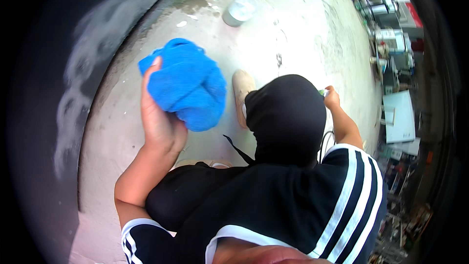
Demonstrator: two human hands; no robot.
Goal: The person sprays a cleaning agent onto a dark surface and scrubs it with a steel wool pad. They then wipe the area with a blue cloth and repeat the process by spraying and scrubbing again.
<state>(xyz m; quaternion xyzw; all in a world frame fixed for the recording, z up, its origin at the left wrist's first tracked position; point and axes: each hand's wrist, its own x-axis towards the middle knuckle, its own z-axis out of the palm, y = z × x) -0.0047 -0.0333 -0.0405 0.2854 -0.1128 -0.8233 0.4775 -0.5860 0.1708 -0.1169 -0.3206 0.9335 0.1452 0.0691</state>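
Observation:
My left hand (159,122) is closed on a bunched blue cloth (190,83), held up beside a dark curved panel (44,117) with whitish smears along it. My right hand (332,97) is out to the right, just past my bent knee (281,107), fingers curled on a small green-and-white object (324,93) that is mostly hidden. A dark cord (326,139) hangs below that hand.
I am low over a pale, stained concrete floor (308,29), a beige shoe (242,88) under me. A translucent container (239,10) stands farther forward. Along the right lie cluttered boxes, boards and equipment (398,117). The dark panel's edge curves along my left.

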